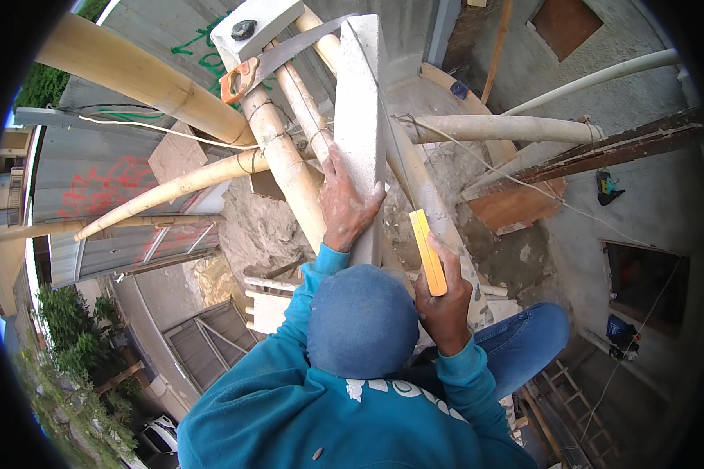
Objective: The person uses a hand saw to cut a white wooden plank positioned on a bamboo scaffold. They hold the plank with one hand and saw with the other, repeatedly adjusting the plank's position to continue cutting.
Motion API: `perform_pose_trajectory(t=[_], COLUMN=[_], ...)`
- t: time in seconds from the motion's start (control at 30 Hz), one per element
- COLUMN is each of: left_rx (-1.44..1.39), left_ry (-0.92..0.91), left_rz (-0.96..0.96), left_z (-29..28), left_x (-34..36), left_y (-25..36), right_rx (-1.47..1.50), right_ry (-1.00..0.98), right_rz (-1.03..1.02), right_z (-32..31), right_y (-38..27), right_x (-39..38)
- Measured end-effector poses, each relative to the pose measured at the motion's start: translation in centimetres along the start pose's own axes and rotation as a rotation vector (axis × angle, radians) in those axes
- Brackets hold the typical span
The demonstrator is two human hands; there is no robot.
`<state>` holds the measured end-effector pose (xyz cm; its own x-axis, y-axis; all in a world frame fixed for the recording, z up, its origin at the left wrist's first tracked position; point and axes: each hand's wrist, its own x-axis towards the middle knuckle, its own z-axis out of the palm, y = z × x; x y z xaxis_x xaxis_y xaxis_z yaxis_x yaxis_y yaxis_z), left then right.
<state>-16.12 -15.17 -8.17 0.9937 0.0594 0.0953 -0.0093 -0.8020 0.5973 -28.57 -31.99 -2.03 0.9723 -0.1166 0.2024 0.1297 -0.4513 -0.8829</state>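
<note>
My left hand (349, 207) grips a long white block (358, 102), fingers along its left side and thumb toward its right. The block lies lengthwise over bamboo poles. My right hand (448, 303) is closed round a yellow bar-shaped tool (429, 254), right of the block's near end. A thin dark line runs from the tool's far end up along the block; whether it is a blade seen edge-on, I cannot tell. Beyond my left hand, a hand saw (241, 80) with an orange-brown handle rests on the poles, its blade reaching toward the block's far end.
A second white block (256, 23) at the far left bears a small dark object (243, 30). Thick bamboo poles (149, 82) cross on the left, and another pole (508, 128) runs right. Wires hang across the right side. Below are rubble and a wooden ladder (575, 402).
</note>
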Motion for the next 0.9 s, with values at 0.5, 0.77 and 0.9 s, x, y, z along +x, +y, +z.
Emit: perform_pose_trajectory(t=[0.5, 0.77, 0.9], left_rx=[-0.015, -0.021, -0.060], left_ry=[-0.010, -0.036, 0.019], left_rz=[-0.014, -0.037, -0.008], left_z=[-0.1, 1.1, 0.3], left_x=[0.6, 1.0, 0.8], left_y=[-0.5, 2.7, -1.4], right_rx=[-0.005, -0.044, -0.007], right_ry=[0.002, -0.013, -0.011], right_rz=[0.016, 0.135, 0.029], right_z=[0.3, 3.2, 0.9], right_y=[-0.9, 0.4, -0.1], right_x=[0.4, 13.6, 1.1])
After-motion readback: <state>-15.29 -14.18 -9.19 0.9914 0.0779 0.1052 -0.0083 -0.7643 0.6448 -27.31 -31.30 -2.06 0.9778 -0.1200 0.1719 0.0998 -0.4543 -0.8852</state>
